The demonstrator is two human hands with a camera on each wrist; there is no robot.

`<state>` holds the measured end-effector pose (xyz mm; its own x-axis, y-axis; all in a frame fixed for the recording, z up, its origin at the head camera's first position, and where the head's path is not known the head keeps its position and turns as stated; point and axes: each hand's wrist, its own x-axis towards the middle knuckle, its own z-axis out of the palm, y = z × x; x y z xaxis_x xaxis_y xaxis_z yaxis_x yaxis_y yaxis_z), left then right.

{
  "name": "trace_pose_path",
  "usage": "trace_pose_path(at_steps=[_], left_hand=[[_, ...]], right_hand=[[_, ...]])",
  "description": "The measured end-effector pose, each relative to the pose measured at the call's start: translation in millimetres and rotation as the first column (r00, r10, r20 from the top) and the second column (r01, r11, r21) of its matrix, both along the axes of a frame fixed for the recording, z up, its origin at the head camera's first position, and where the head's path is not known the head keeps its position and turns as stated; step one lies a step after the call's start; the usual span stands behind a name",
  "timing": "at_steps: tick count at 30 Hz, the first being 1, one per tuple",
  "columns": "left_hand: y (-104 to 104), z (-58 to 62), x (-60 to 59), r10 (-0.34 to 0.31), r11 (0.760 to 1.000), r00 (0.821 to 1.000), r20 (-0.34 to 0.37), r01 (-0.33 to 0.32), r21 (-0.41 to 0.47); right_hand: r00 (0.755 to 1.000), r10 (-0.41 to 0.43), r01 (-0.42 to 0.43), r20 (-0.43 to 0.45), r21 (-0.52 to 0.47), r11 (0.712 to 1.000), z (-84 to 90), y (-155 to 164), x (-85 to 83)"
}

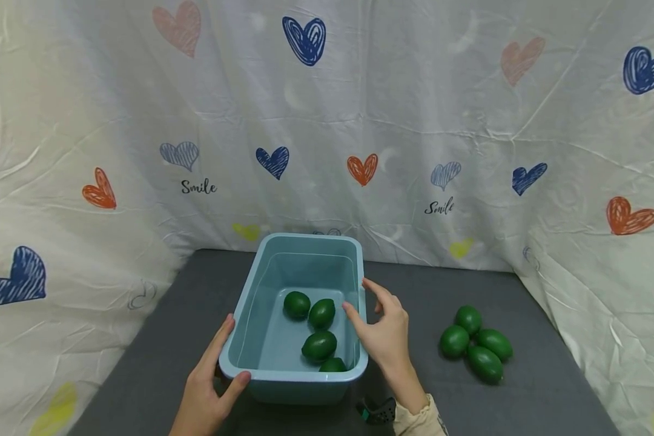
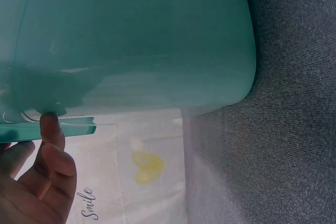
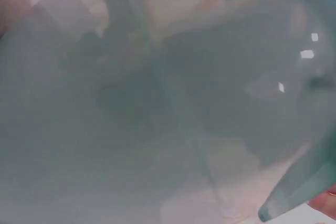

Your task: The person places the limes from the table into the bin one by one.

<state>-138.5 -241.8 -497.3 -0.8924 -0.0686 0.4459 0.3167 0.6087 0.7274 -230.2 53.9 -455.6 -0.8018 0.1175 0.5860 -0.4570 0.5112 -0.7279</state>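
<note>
a grey table (image 1: 523, 412) fills the lower frame, backed by a heart-print sheet (image 1: 441, 91). at lower centre stands a pale blue tub (image 1: 305, 242) with 4 limes (image 1: 319, 345) inside; 4 more limes (image 1: 485, 362) lie together at lower right, well apart from it. so about half the fruit looks moved, half left. the left hand (image 1: 207, 387) grips the tub's near left corner, thumb over the rim. the right hand (image 1: 384, 333) holds nothing, fingers loosely spread at the tub's right rim.
</note>
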Motion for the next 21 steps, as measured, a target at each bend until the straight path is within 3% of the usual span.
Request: trace_pose_path(at_steps=[11, 21], left_hand=[[0.9, 0.0, -1.0, 0.003, 1.0, 1.0, 0.007, -0.003, 0.001], [0.4, -0.2, -1.6, 0.0, 1.0, 1.0, -0.001, 0.0, 0.003]], right_hand=[[0.995, -0.104, 0.104, -0.004, 0.043, 0.994, -13.2, 37.1, -7.6], [0.982, -0.19, 0.189, -0.005, 0.108, 0.976, -37.5, 76.0, -8.2]])
